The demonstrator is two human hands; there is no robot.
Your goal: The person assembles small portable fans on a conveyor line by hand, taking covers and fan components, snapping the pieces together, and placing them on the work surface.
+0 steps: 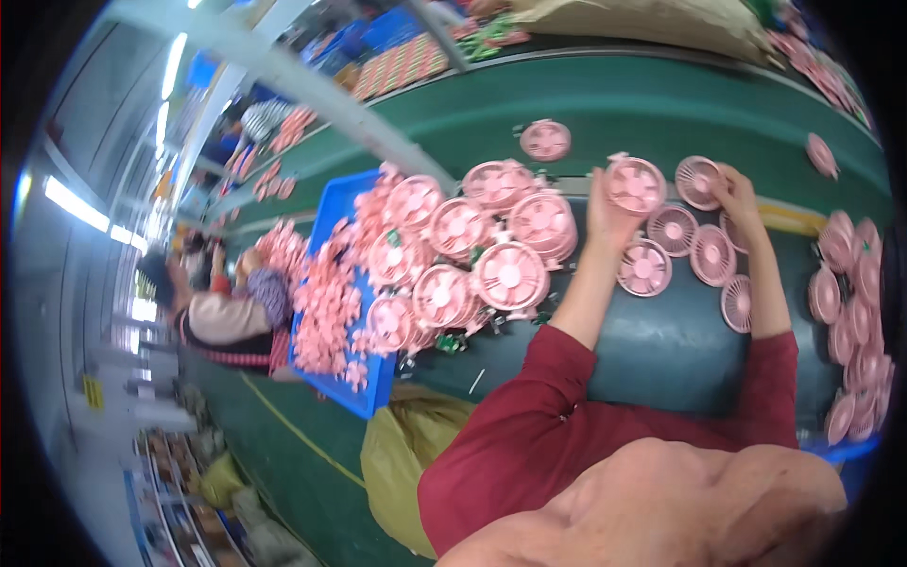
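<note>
My left hand (612,219) is closed round the edge of a pink fan housing (635,185) with a small fan blade inside, raised over the dark work surface (642,340). To its right, my right hand (739,198) pinches the rim of a round pink fan grille (698,182). Below the hands lie several more slotted grilles (711,255) and another fan housing with blades (644,267). My right forearm partly covers one grille. A pile of pink fan housings (510,276), some with small green circuit boards and wires, is heaped to the left of my left forearm.
A blue bin (376,383) full of loose pink fan blades (326,302) stands left of the pile. Beyond my hands runs a green conveyor belt (652,109) carrying a fan part (545,140). More grilles (855,321) are stacked at far right. A co-worker (231,317) is at the left.
</note>
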